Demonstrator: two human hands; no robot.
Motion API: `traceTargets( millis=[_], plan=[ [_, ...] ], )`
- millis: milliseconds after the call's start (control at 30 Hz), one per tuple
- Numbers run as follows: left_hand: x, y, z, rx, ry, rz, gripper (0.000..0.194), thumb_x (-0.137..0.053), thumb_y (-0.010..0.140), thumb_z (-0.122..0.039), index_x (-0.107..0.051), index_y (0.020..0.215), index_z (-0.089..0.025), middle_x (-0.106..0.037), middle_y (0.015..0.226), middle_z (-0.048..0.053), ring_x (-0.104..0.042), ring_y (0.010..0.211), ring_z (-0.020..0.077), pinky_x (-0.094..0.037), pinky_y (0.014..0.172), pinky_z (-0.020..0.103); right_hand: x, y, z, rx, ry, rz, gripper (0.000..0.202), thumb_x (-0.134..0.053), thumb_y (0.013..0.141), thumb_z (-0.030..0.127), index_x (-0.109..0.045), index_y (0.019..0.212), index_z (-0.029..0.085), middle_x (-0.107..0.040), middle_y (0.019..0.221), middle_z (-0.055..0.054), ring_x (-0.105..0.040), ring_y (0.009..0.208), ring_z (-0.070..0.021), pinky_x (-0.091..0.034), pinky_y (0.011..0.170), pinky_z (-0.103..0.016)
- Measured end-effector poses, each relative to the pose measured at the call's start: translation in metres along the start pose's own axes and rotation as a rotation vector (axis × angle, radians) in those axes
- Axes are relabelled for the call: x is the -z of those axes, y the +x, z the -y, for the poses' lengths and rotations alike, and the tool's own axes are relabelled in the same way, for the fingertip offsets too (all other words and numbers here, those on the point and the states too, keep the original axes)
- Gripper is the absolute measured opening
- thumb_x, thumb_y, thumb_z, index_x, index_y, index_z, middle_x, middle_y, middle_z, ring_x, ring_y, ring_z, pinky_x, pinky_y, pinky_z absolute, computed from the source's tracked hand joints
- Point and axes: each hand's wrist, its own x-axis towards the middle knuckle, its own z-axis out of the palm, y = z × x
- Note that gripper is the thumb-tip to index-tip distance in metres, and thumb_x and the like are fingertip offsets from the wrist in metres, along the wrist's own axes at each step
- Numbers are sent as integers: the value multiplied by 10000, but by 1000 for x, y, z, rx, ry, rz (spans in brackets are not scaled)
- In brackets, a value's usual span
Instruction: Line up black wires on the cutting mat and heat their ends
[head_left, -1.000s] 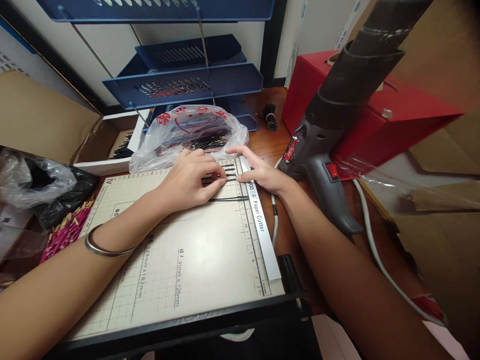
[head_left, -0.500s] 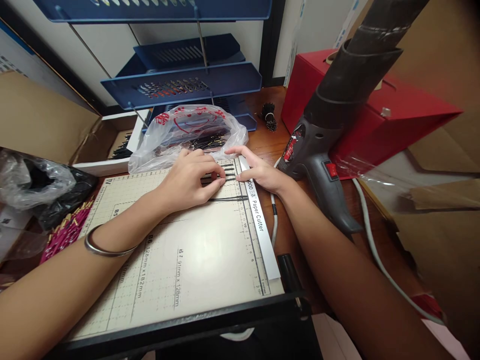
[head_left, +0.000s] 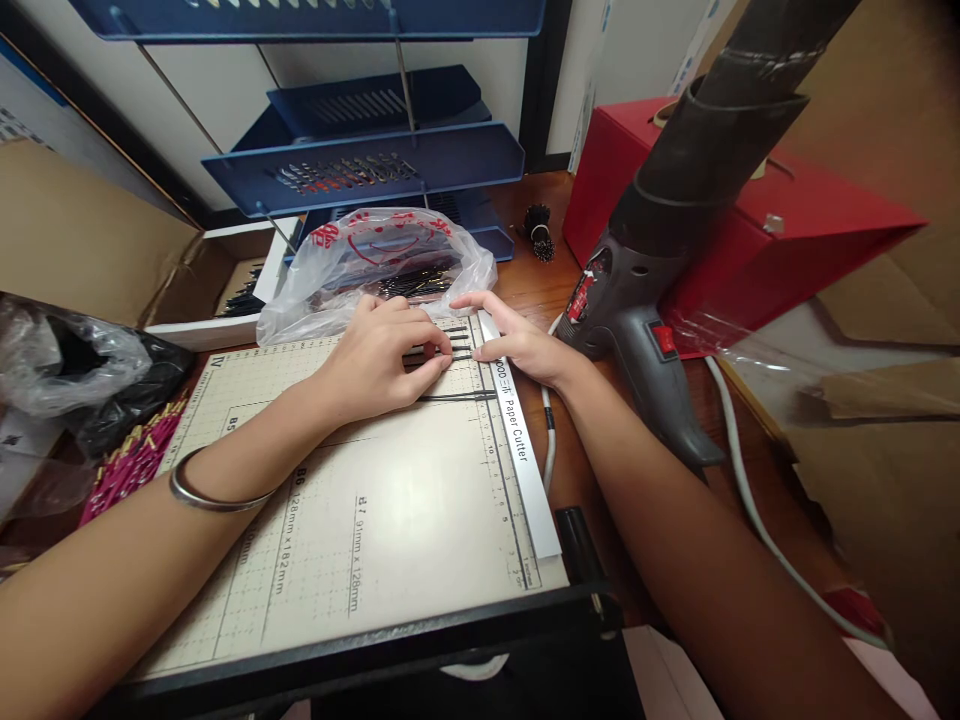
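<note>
The cream board of a paper cutter (head_left: 427, 510), printed with grids and sizes, lies under my hands. My left hand (head_left: 379, 355) is over its far right part, thumb and forefinger pinched on a thin black cord. Several short black cord ends stick out to the right of those fingers, side by side. A longer doubled black cord (head_left: 457, 397) runs from under this hand to the white guide strip (head_left: 529, 470). At the strip's far end rests my right hand (head_left: 525, 345), its thumb and forefinger stretched apart. The thumb tip is at the cord ends; its other fingers are hidden.
A clear plastic bag (head_left: 300, 290) with dark cords sits behind the board, below blue tiered trays (head_left: 360, 165). To the right stand a dark heat gun (head_left: 637, 270) and a red box (head_left: 795, 230). Magenta cords (head_left: 135, 460) lie left, and a black handle (head_left: 577, 545) is near.
</note>
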Motion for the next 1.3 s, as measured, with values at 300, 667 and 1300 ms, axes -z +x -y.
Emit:
traceTargets(
  millis=[300, 667, 1300],
  plan=[
    [1, -2, -3, -97, -9, -89, 258, -627, 1030, -371, -777, 887, -217, -794, 849, 31, -573, 806, 228, -285, 830, 433, -1, 3, -4, -19, 72, -32, 644, -693, 568, 238, -630, 1207, 286, -648, 1239, -41, -573, 1279, -335, -365, 1315, -542],
    [5, -2, -9, -229, -113, 95, 219, -647, 1052, -331, -815, 931, -261, -824, 839, 9, -607, 821, 228, -330, 910, 453, -3, 2, 0, -35, 78, -17, 656, -694, 565, 250, -602, 1214, 278, -653, 1236, -55, -584, 1271, -343, -425, 1273, -553],
    [7, 0, -3, -145, 7, 23, 212, -630, 960, -344, -783, 851, -244, -748, 695, 1, -559, 747, 220, -319, 874, 462, -1, -5, 7, -31, -14, -26, 686, -701, 579, 230, -604, 1256, 291, -621, 1337, -59, -533, 1376, -361, -304, 1367, -607]
  ],
)
